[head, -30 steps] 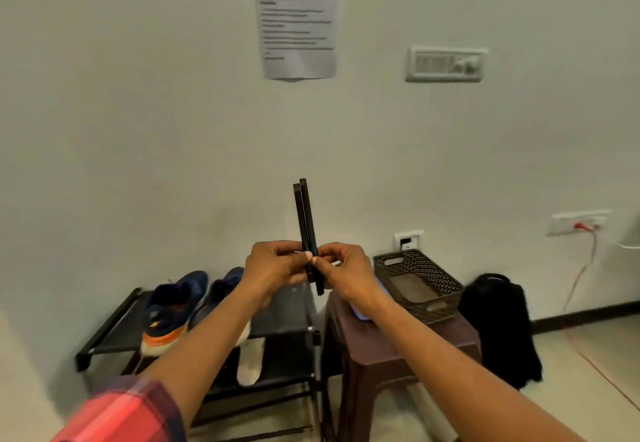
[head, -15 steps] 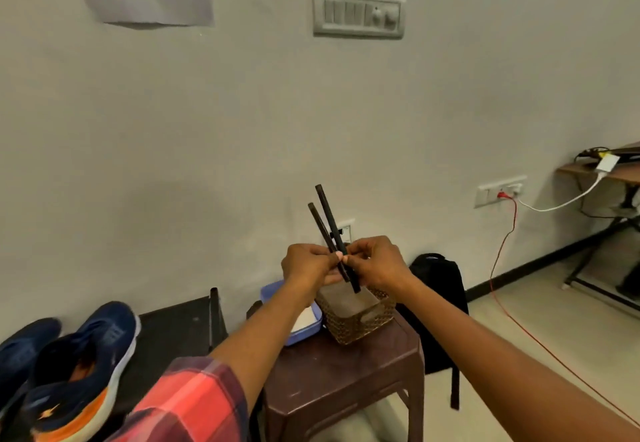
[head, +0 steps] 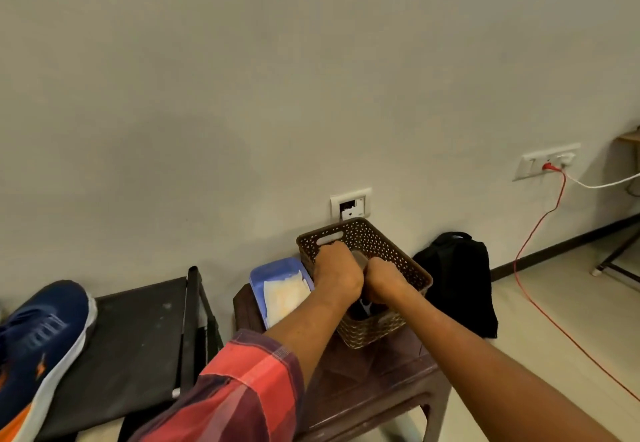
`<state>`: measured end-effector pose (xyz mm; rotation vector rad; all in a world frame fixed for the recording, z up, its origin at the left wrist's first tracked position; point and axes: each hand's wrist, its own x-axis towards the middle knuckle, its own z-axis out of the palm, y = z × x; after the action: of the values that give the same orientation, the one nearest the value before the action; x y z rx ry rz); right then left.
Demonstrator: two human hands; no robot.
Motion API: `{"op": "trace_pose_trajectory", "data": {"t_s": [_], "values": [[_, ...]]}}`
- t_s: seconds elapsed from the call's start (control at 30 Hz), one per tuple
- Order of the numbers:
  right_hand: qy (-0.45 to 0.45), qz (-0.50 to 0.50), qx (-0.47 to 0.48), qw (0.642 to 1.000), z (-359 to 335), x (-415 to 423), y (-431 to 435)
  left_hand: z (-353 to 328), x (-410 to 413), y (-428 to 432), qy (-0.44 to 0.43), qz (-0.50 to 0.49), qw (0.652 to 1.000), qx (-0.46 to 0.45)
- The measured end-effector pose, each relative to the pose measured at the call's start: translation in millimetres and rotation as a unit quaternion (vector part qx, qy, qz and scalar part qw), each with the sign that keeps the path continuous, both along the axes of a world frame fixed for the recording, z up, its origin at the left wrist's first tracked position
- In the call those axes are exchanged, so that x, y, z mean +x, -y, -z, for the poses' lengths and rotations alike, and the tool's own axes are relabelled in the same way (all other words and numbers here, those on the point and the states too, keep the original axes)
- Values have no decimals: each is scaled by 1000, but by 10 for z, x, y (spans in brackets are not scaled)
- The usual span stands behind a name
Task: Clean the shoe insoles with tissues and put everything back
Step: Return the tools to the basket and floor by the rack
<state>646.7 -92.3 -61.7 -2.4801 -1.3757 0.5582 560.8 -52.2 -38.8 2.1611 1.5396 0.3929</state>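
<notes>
Background: a plain pale wall (head: 311,95), with a socket plate (head: 350,203) at 12 o'clock from the basket.
Insoles (head: 362,307): dark, down inside the brown basket (head: 391,247); only slivers showed between and beneath the hands.
Left hand (head: 337,270): knuckles up, fingers curled down, pinching the insoles from 9 o'clock.
Right hand (head: 384,282): curled likewise, gripping them from 3 o'clock, touching the left hand.
Basket: stood on a brown stool (head: 374,372).
Tray (head: 273,268): blue, held tissues (head: 285,294), touched the basket at 9 o'clock.
Farther out: black backpack (head: 457,278) at 3 o'clock; black shoe rack (head: 138,337) with a blue shoe (head: 41,341) at 8 o'clock.
</notes>
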Motion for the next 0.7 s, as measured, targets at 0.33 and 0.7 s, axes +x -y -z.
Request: {"op": "trace_pose_trajectory", "data": {"t_s": [0.33,0.7], "values": [[-22,42,58,997,-166,-79,39,-16,-122,-41,47,-4,998,37],[-85,-33,194,977,-1206,-1265,106,-863,-1681,-5,113,-73,985,107]]}}
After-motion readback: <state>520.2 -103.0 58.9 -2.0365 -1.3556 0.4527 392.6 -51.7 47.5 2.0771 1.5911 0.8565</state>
